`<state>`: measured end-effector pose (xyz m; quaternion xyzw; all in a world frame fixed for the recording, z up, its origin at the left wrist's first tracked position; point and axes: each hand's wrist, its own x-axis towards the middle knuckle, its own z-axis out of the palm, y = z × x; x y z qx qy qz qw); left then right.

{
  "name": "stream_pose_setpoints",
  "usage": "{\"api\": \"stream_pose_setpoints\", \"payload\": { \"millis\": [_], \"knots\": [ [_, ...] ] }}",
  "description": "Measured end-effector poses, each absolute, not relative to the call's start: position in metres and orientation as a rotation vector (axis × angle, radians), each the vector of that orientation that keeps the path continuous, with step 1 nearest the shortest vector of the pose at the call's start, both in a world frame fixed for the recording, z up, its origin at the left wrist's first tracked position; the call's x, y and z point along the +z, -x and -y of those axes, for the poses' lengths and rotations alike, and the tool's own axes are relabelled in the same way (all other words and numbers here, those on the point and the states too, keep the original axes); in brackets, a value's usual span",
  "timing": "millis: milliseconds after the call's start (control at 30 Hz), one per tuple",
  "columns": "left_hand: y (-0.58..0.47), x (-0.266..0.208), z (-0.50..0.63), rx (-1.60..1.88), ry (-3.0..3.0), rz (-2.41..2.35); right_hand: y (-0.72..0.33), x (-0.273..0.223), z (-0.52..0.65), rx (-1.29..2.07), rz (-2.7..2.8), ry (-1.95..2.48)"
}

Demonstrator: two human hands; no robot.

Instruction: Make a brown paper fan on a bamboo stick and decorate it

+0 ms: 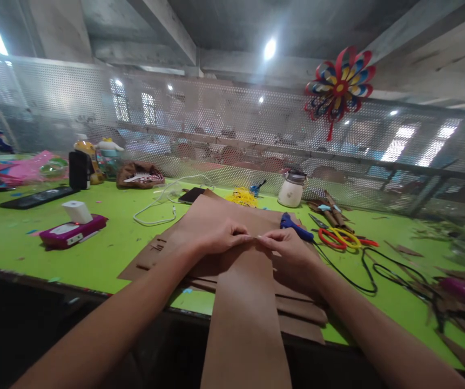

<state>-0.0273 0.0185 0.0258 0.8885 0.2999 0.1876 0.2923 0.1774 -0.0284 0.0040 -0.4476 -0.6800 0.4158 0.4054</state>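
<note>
A long strip of brown kraft paper (248, 313) runs from the table toward me and hangs over its front edge. My left hand (226, 237) pinches the strip's far end. Close beside it, my right hand (283, 244) grips the same end between thumb and fingers. Under both hands lie stacked brown paper sheets (203, 213), some with cut or folded edges. A blue hot glue gun (295, 226) rests just beyond my right hand, its black cord trailing right.
Scissors with red and yellow handles (343, 237) lie at the right, near paper scraps. At left stands a purple power strip (74, 231) with a white plug. A white jar (291, 190), yellow shreds (242, 198) and a white cable (153, 221) sit toward the mesh partition (216, 129).
</note>
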Motion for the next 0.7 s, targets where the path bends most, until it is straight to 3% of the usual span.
{"api": "stream_pose_setpoints", "payload": {
  "millis": [333, 700],
  "knots": [
    [0.029, 0.025, -0.017, 0.544, -2.374, -0.735, -0.173, 0.005, 0.035, 1.215, 1.723, 1.124],
    [0.029, 0.034, -0.012, 0.462, -2.463, -0.856, -0.181, 0.011, 0.028, 0.995, 1.83, 1.168]
  ]
}}
